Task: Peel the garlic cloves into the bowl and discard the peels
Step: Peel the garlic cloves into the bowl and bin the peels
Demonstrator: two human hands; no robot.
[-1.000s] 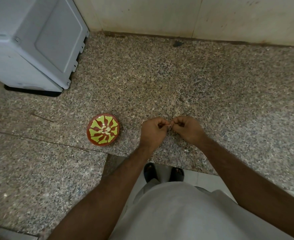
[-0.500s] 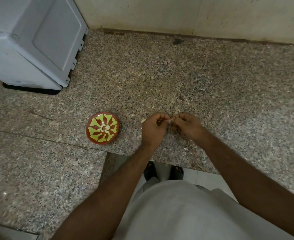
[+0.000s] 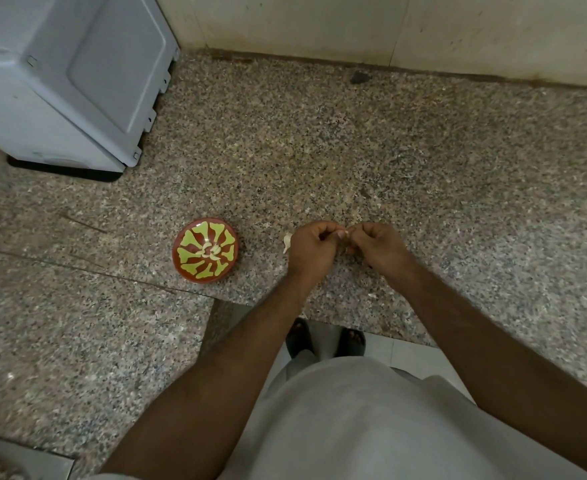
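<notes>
Garlic clove [image 3: 344, 233] pinched between my left hand [image 3: 314, 249] and right hand [image 3: 378, 247], fingertips of both curled onto it above the bench [image 3: 319, 150]. Bowl [image 3: 206, 250] with peeled cloves [image 3: 210, 252] sits near, left of my hands.

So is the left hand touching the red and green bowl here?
Apart. The head view shows a plain strip of bare granite counter between the left hand and the bowl; the hand works beside the right hand instead.

We see a grey plastic appliance [image 3: 70, 81] standing on the speckled granite counter [image 3: 354, 150], against a beige wall [image 3: 354, 26].
</notes>
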